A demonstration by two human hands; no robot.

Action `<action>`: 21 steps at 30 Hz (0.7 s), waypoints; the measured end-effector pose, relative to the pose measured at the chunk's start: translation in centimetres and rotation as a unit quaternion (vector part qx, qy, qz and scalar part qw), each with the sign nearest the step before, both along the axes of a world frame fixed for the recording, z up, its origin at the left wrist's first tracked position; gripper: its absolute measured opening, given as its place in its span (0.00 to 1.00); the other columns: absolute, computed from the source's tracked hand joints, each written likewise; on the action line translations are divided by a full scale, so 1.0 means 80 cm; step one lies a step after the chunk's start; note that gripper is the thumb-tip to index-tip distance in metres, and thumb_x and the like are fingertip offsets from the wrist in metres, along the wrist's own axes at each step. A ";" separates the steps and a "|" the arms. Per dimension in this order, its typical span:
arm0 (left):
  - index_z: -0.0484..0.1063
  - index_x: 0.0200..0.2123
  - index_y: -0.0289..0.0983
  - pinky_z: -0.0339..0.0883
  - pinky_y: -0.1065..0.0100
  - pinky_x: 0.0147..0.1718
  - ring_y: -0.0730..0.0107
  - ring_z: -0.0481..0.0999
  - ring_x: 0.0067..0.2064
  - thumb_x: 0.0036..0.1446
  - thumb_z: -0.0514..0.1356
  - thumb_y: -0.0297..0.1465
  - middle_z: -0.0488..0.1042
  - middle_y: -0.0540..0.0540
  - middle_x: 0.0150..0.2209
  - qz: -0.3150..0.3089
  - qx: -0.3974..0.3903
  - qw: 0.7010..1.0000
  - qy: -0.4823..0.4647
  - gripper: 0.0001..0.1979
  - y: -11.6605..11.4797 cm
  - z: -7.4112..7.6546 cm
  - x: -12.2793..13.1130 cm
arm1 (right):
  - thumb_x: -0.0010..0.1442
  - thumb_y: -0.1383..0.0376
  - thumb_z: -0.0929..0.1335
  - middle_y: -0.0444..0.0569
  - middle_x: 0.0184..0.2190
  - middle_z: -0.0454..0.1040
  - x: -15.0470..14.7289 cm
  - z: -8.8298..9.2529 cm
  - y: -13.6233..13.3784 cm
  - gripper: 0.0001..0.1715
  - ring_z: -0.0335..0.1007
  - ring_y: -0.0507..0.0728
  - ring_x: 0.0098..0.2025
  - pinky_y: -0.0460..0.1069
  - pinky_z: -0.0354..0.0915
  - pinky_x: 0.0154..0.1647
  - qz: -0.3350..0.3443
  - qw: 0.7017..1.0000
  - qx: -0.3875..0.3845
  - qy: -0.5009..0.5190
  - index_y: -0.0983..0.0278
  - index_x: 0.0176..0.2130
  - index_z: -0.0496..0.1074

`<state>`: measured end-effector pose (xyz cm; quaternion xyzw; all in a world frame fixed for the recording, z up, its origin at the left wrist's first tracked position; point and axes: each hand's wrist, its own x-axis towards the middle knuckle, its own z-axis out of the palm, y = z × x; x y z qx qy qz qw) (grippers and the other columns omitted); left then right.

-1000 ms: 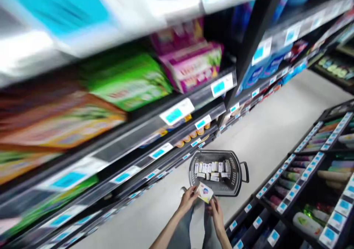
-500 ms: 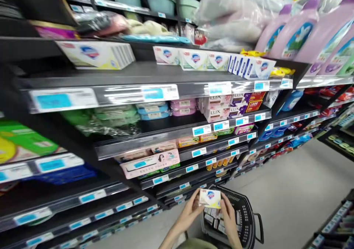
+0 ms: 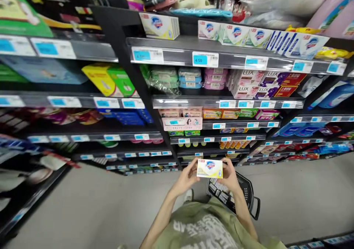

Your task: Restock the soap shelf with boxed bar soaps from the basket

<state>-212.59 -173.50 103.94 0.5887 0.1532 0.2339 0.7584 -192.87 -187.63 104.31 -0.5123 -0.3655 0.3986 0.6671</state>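
Note:
A white and yellow soap box (image 3: 210, 169) with a blue and red shield logo is held up level in front of my body, its printed face toward me. My left hand (image 3: 188, 176) grips its left end, and my right hand (image 3: 230, 175) grips its right end. Below and behind my right forearm stands a black shopping basket (image 3: 249, 190) on the floor, with several small packages in it. On the top shelf, a similar yellow soap box (image 3: 159, 26) lies at the left, apart from a row of white and green soap boxes (image 3: 235, 34).
A black shelf unit (image 3: 188, 52) with price tags spans the view ahead. Lower down are LUX soap boxes (image 3: 247, 85) and plastic-wrapped green packs (image 3: 164, 77). Another shelf (image 3: 38, 190) stands at the left. Grey floor (image 3: 110, 201) runs between them.
My view has swung left and downward, bringing my shirt and more left shelving into sight. Both hands still hold the soap box, which now appears higher in the picture.

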 end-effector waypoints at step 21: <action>0.52 0.75 0.44 0.68 0.55 0.62 0.47 0.72 0.64 0.62 0.64 0.54 0.72 0.34 0.62 0.208 0.073 0.975 -0.038 0.46 -0.202 0.108 0.034 | 0.50 0.41 0.80 0.61 0.51 0.79 0.057 0.053 -0.096 0.50 0.78 0.68 0.52 0.55 0.75 0.47 0.055 0.987 0.147 -0.022 0.57 0.63 0.69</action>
